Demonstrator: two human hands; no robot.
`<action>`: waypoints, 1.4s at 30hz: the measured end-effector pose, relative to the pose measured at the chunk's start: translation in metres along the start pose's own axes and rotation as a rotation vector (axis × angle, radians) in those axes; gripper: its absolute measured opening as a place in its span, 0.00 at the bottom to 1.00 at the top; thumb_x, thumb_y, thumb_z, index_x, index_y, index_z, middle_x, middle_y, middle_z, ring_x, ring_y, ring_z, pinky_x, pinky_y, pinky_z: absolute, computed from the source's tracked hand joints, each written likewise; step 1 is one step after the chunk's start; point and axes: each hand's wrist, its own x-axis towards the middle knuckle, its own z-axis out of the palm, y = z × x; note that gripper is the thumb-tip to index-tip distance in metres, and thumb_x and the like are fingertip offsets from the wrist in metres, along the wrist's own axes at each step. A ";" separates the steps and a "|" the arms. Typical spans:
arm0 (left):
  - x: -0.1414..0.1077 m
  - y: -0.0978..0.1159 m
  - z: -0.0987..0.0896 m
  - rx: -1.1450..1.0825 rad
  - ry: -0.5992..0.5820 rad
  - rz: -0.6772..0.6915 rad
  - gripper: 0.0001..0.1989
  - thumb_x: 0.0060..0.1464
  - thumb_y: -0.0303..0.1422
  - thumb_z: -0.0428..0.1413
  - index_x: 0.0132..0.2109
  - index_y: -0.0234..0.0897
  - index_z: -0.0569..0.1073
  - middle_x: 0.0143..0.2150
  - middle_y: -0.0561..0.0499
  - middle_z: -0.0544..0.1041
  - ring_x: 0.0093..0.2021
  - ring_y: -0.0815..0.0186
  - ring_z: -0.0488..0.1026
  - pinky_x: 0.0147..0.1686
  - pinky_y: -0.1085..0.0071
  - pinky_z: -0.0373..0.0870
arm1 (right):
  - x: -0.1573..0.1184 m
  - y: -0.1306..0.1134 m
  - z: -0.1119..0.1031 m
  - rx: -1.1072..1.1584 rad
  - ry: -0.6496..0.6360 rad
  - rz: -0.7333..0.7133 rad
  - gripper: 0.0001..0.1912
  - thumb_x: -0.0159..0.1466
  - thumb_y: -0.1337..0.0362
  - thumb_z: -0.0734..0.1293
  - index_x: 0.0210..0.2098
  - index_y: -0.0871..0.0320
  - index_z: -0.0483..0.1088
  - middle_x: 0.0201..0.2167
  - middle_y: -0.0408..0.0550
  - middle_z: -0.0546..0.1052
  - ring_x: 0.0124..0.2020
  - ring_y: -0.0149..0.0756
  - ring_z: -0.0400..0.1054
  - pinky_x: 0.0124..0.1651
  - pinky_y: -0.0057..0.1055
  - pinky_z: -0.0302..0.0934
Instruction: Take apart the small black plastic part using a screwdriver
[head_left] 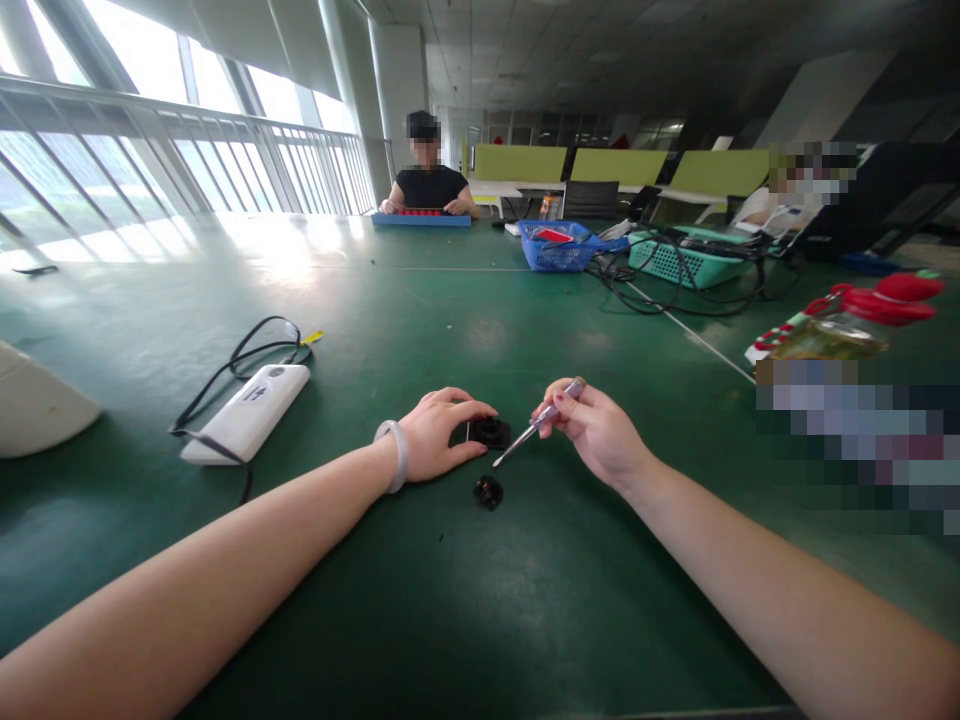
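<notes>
My left hand (442, 436) holds a small black device (491, 432) on the green table (360, 600), with fingers along its far edge and the thumb on its near side. In my right hand (589, 425) is a screwdriver (536, 425) with a pale purple handle, pinched between fingers and thumb. Its metal tip points down and to the left, just right of and below the device. A small dark part (488, 492) with coppery spots lies on the table just below the tip.
A white power bank (251, 415) with a black cable lies at left. Farther back are a blue basket (556, 250), a green basket (686, 262) and tangled cables. A red-lidded bottle (840, 325) stands at right. A person (431, 188) sits across the table.
</notes>
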 end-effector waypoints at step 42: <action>0.002 -0.007 0.005 -0.017 0.009 0.006 0.24 0.52 0.38 0.60 0.56 0.43 0.69 0.50 0.46 0.75 0.54 0.55 0.66 0.56 0.55 0.63 | -0.018 -0.014 0.003 -0.869 -0.116 -0.569 0.03 0.63 0.64 0.65 0.33 0.56 0.69 0.32 0.47 0.76 0.35 0.37 0.71 0.41 0.36 0.65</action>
